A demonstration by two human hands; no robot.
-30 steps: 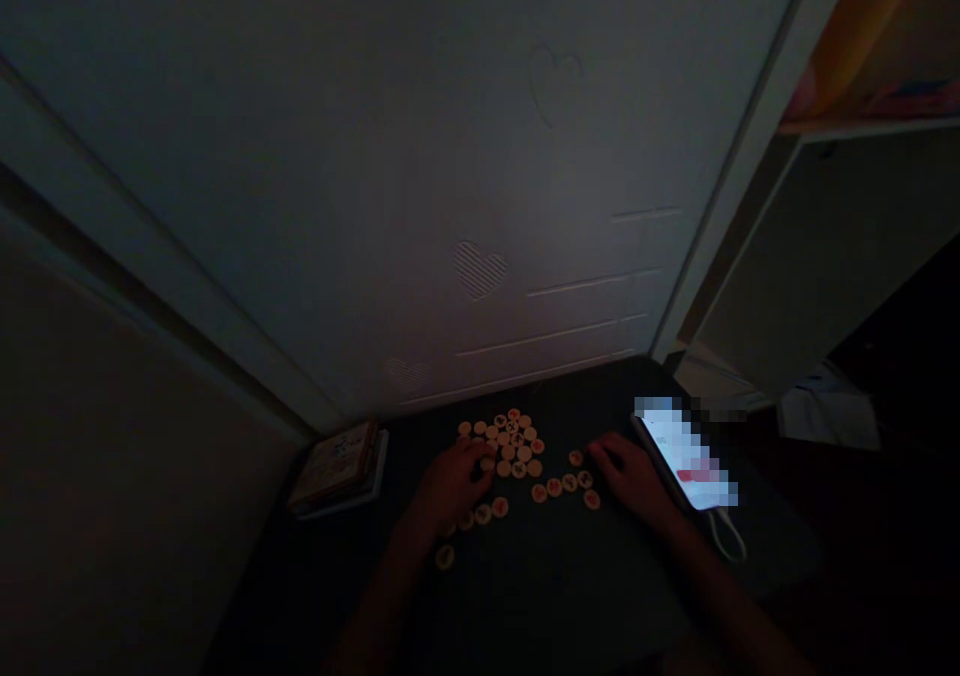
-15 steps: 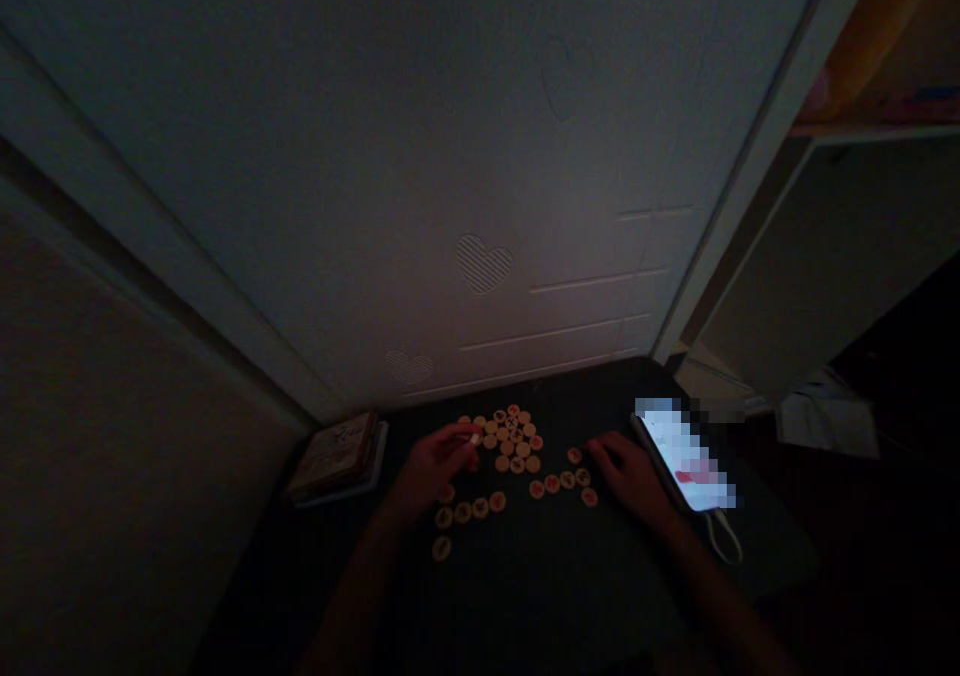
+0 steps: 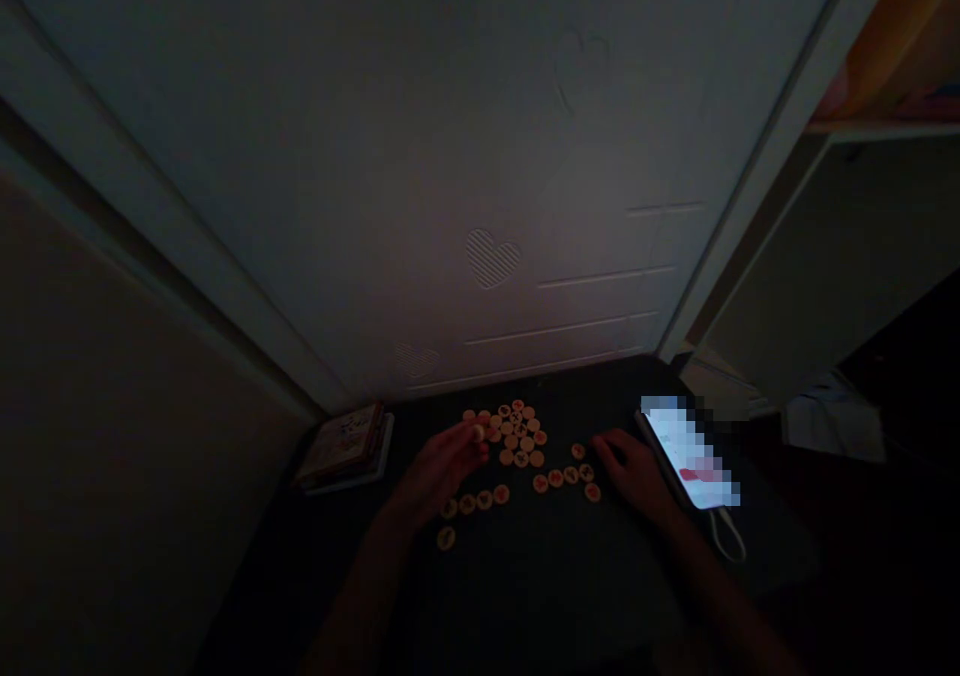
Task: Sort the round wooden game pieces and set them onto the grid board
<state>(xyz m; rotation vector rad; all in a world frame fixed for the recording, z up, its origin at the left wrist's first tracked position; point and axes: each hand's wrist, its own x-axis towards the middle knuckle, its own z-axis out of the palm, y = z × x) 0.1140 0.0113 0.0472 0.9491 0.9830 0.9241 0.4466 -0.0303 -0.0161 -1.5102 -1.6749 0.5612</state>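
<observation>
Pinching one round disc, the left hand hung at the left edge of the disc cluster on the tabletop; the right hand lay loosely curled near the phone, its contents unclear.

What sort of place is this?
Probably a room in a home, dimly lit: a heart-patterned panel stands behind a dark table holding round game pieces and a lit phone with a cable.

The discs are pale tan, some marked in red or black.
</observation>
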